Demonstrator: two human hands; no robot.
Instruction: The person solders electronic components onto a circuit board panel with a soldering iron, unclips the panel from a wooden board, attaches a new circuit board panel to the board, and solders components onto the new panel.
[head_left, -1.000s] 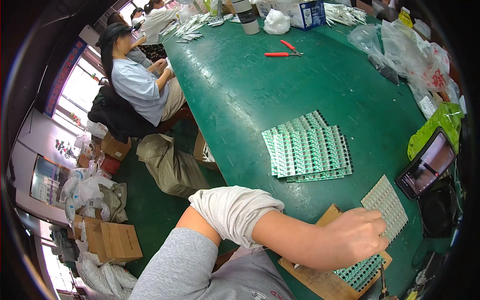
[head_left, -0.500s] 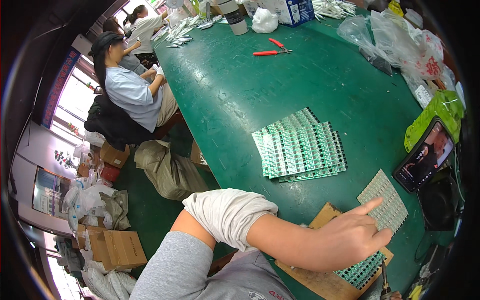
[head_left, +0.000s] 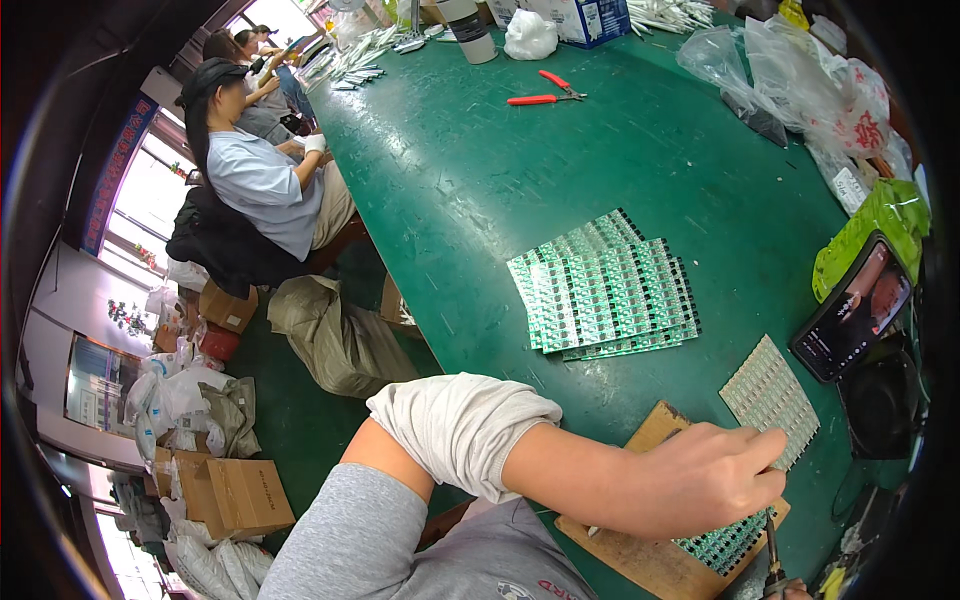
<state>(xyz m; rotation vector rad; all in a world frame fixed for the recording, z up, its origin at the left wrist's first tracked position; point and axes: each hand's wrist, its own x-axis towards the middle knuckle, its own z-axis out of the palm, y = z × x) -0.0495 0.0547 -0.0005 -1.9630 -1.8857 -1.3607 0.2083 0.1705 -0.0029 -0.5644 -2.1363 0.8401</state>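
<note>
My left hand (head_left: 715,485) reaches across at the lower right, its fingers curled together over a green circuit board panel (head_left: 722,548). Whatever those fingers may pinch is hidden behind the hand. The panel lies on a worn wooden board (head_left: 655,420), partly covered by my forearm. At the bottom edge only a bit of my right hand (head_left: 792,590) shows, closed round a soldering iron (head_left: 774,570) whose tip points up at the panel's right edge. Just beyond my left hand lies a paler circuit board panel (head_left: 772,395).
Fanned circuit board panels (head_left: 605,290) lie mid-table. Farther off are red-handled cutters (head_left: 545,98). On the right stand a phone (head_left: 850,310) with a lit screen, a lime-green bag (head_left: 870,235) and clear plastic bags (head_left: 800,85). A co-worker (head_left: 260,180) sits along the left edge.
My left index finger, stretched out before, is now curled in with the others, and the hand has shifted slightly right. The soldering iron stays near the panel's edge.
</note>
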